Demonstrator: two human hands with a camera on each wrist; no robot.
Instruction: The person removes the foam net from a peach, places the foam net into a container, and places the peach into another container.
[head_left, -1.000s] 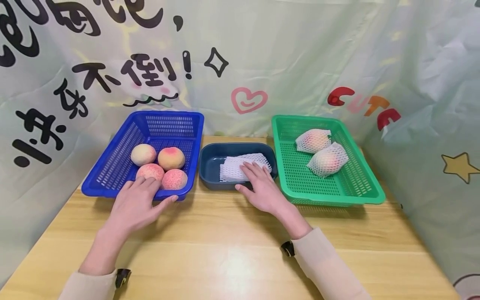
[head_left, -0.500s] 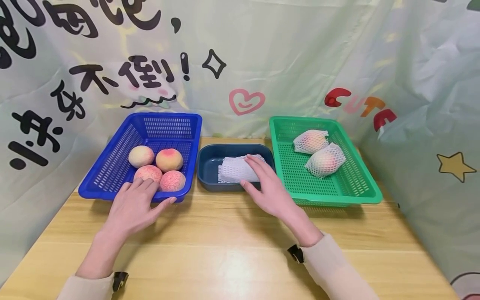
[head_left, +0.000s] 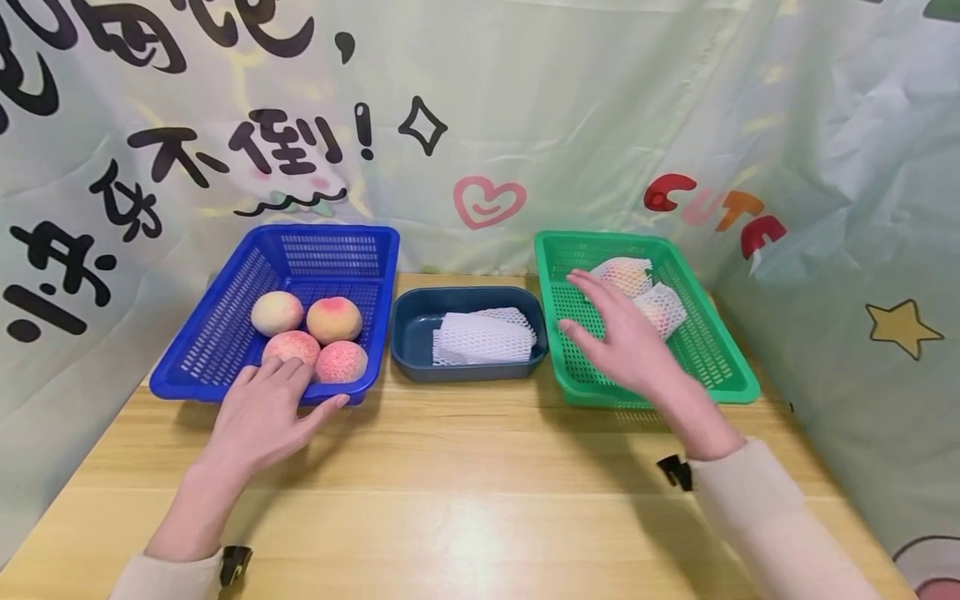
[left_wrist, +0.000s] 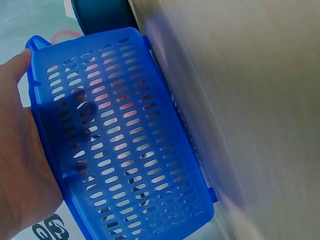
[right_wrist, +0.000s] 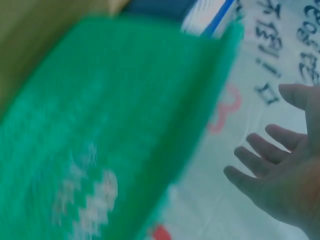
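My left hand lies over the front rim of the blue basket, fingertips at a pinkish peach and thumb out along the rim. Several bare peaches sit in that basket. In the left wrist view the thumb shows at the rim, while the other fingers are hidden behind it. My right hand hovers over the green basket with fingers spread and nothing in them. Beyond it lie two peaches in white foam nets, partly covered by the hand.
Between the baskets stands a dark blue tub with white foam net sleeves lying flat in it. All three stand on a wooden table. Close behind them hangs a printed cloth, and another side of cloth runs along the right.
My right hand has lifted off the foam nets in the tub and moved right, over the green basket, holding nothing. The left hand stays at the blue basket's rim.
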